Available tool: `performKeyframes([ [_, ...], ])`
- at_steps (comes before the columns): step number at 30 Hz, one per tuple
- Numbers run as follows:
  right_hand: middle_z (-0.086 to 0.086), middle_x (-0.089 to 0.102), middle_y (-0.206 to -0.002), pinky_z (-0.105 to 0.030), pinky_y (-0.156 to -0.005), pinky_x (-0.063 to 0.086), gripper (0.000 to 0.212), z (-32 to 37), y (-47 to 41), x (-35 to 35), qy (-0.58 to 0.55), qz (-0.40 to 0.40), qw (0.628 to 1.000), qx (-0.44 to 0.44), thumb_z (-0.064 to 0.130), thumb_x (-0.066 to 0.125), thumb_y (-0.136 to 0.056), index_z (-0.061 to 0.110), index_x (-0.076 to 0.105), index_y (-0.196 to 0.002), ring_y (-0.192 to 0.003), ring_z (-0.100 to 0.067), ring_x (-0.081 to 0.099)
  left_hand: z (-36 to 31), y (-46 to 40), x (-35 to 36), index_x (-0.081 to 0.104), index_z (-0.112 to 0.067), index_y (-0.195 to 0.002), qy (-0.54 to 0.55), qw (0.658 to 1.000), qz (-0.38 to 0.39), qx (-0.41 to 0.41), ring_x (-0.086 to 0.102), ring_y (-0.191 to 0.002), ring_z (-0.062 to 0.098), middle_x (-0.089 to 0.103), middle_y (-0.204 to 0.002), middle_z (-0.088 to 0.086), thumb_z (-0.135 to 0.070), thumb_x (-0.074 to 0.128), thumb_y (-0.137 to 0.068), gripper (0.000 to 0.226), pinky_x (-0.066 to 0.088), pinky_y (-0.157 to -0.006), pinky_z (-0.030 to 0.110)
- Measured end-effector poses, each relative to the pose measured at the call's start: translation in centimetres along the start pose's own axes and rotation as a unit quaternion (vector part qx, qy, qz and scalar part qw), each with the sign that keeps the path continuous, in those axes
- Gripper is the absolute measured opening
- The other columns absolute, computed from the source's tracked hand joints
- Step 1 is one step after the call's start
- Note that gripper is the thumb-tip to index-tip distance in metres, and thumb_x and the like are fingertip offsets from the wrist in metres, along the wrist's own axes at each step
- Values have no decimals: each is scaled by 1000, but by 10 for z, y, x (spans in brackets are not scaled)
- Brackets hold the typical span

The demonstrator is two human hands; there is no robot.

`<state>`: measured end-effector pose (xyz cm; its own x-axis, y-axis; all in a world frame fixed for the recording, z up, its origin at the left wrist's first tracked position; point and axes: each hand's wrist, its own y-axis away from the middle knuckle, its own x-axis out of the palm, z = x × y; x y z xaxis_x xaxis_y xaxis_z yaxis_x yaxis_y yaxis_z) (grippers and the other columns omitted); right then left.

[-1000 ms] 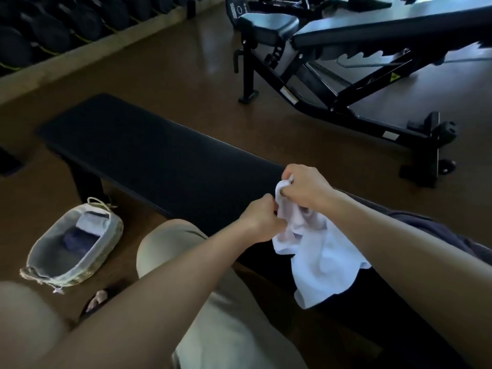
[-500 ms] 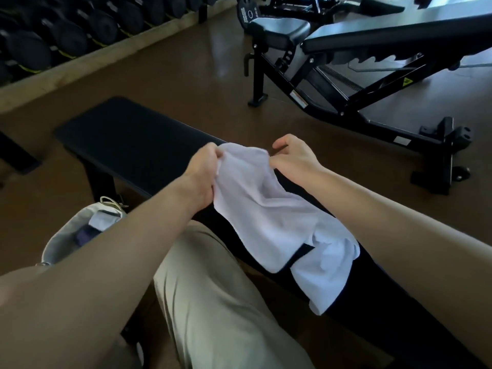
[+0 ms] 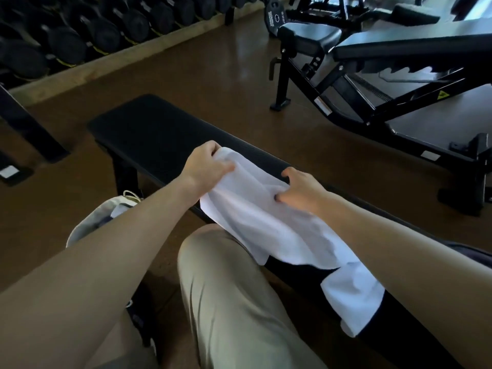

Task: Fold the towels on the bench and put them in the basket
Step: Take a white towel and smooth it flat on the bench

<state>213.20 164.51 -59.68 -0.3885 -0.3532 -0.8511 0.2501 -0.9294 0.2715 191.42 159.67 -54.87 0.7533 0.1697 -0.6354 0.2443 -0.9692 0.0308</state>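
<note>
Dumbbell racks (image 3: 80, 41) lined the gym wall while, on the black counter (image 3: 159, 134), both hands' fingers pinched the white towel's (image 3: 261, 225) far edge, left hand (image 3: 210, 166) and right hand (image 3: 300, 193) apart, probably spreading it flat for folding.

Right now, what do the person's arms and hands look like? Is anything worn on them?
Both forearms are bare up to the frame's edge, with no sleeves visible. The left hand and right hand wear no gloves; I see no watch, ring or bracelet.
</note>
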Motion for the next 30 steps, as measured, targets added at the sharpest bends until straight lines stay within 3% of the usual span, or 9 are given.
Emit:
performKeyframes([
  [3, -7, 65, -91, -36, -59, 47, 9, 7, -7, 3, -17, -15, 1000, -16, 11, 68, -84, 8, 65, -92, -80, -27, 60, 7, -11, -8, 63, -14, -99, -47, 997, -39, 55, 57, -76, 12, 62, -88, -1, -27, 66, -96, 13, 43, -62, 20],
  [5, -6, 56, -72, -33, -51, 33, 13, 11, -14, 1, -19, -54, 998, -16, 9, 62, -81, 9, 53, -71, -69, -27, 52, 10, -19, -15, 64, -15, -98, -61, 994, -56, 71, 57, -75, 10, 63, -86, -3, -25, 61, -100, 11, 41, -61, 17],
  [9, -3, 55, -90, -30, -58, 35, 12, 21, -35, -9, -2, -106, 994, 7, 10, 60, -80, 16, 50, -82, -83, -26, 51, 17, -39, -27, 67, -16, -101, -44, 996, -66, 49, 59, -81, 12, 65, -91, 0, -22, 50, -102, 18, 44, -63, 20],
  [12, -3, 58, -109, -31, -68, 44, 29, 33, -57, -15, -59, -48, 997, -11, 18, 66, -83, 21, 55, -109, -96, -23, 54, 23, -53, -27, 67, -17, -101, -43, 997, -46, 50, 63, -87, 15, 66, -91, 0, -23, 48, -103, 19, 49, -69, 25],
  [17, 5, 65, -115, -26, -86, 50, 48, 64, -82, -12, -221, 22, 975, -22, 24, 69, -85, 26, 60, -133, -109, -15, 61, 39, -68, -21, 66, -21, -103, -24, 999, -30, 38, 63, -89, 13, 66, -92, -5, -26, 54, -101, 13, 51, -69, 23],
  [19, 5, 70, -113, -27, -92, 53, 42, 76, -88, -7, -261, 52, 963, -39, 20, 69, -86, 29, 67, -128, -108, -12, 65, 43, -71, -21, 66, -23, -105, -1, 999, -41, 35, 62, -90, 9, 65, -95, -8, -25, 60, -97, 11, 48, -68, 19],
  [22, 6, 76, -99, -25, -81, 58, 22, 92, -92, -2, -309, 84, 945, -61, 16, 68, -86, 30, 80, -99, -96, -9, 70, 56, -76, -20, 65, -24, -105, 30, 997, -67, 37, 63, -92, 9, 66, -98, -8, -25, 65, -93, 12, 50, -71, 19],
  [25, 10, 75, -99, -25, -85, 56, 16, 104, -98, 2, -310, 110, 939, -99, 23, 69, -88, 31, 80, -96, -98, -6, 70, 70, -83, -20, 65, -23, -105, 38, 997, -66, 11, 63, -92, 9, 66, -99, -6, -30, 69, -92, 15, 49, -69, 18],
  [30, 0, 56, -68, -29, -62, 40, 20, 109, -110, 9, -234, 32, 966, -108, 24, 65, -93, 9, 74, -84, -64, -12, 51, 74, -100, -39, 59, -23, -112, -14, 999, -16, -36, 58, -91, 6, 60, -102, -7, -32, 69, -91, 25, 47, -68, 21],
])
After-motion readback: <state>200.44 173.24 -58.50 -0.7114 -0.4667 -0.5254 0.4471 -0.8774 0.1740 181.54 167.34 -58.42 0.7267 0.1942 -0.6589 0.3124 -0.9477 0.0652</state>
